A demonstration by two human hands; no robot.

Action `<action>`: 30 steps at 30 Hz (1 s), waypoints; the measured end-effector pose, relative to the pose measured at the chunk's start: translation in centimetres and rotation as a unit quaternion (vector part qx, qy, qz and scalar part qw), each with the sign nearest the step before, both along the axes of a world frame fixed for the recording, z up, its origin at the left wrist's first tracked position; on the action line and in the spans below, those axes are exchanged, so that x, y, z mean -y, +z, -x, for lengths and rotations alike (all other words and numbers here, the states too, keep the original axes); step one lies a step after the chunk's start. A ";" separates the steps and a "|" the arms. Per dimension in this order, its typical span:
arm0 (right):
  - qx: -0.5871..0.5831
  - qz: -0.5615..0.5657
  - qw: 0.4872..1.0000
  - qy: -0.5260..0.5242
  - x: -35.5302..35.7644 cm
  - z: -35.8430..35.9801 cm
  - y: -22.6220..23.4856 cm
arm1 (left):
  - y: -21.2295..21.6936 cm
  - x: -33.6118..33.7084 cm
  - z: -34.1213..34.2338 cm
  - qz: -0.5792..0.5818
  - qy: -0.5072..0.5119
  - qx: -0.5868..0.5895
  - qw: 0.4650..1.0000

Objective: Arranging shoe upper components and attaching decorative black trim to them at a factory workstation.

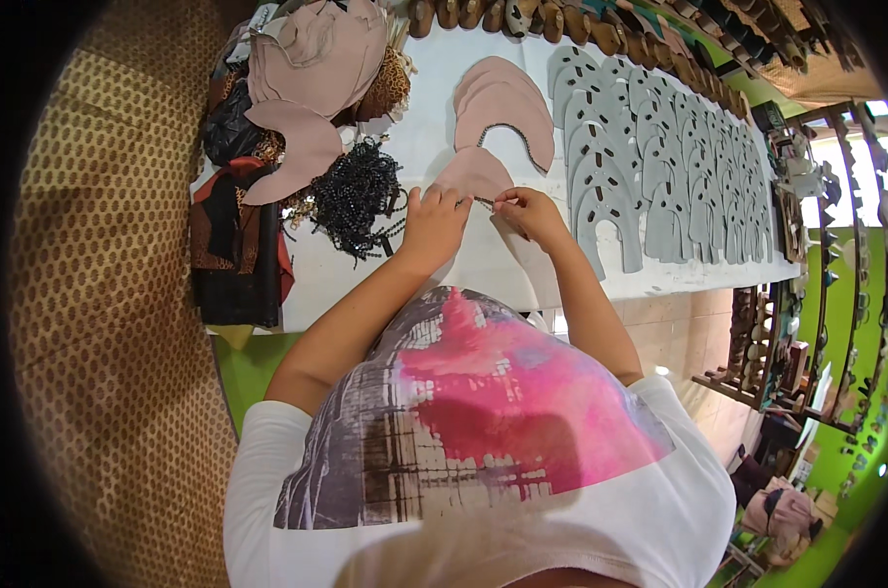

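Between my hands lies a pink crescent-shaped leather piece (476, 172), like a shoe upper, on the white tabletop. Dark trim runs along its inner edge. My left hand (436, 227) grips the left side of this piece, its thumb mostly hidden. At the right end of the inner edge, my right hand (534, 218) pinches the trim between thumb and finger. Just beyond sits an overlapping stack of similar pink pieces (501, 90), its inner curve lined with dark trim. A tangled heap of black beaded trim (357, 199) lies left of my left hand.
Rows of grey cut pieces (600, 186) cover the table's right side. Wooden shoe lasts (552, 22) line the far edge. More pink pieces (316, 59) are piled at the far left, above dark and leopard-print scraps (230, 220). A patterned curtain (120, 294) hangs at left.
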State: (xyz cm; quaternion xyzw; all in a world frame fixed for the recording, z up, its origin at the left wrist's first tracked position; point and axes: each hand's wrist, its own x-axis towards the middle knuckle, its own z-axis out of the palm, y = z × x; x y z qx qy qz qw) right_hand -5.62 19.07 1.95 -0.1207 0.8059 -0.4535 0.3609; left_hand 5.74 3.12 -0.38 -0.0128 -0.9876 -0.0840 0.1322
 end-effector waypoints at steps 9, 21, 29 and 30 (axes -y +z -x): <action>-0.284 -0.119 0.951 0.037 -0.5 -0.9 0.1 | 0.0 0.2 0.0 0.009 -0.001 0.007 1.000; -0.252 -0.104 0.962 0.033 -0.4 -1.3 0.2 | 0.7 0.3 0.0 -0.009 -0.007 0.007 1.000; -0.301 -0.098 0.948 0.029 -0.4 -1.4 -0.2 | 1.6 0.7 0.3 -0.074 -0.010 0.066 0.995; -0.303 -0.101 0.947 0.028 -0.3 -1.5 -0.2 | 1.5 0.7 0.3 -0.074 -0.010 0.067 0.995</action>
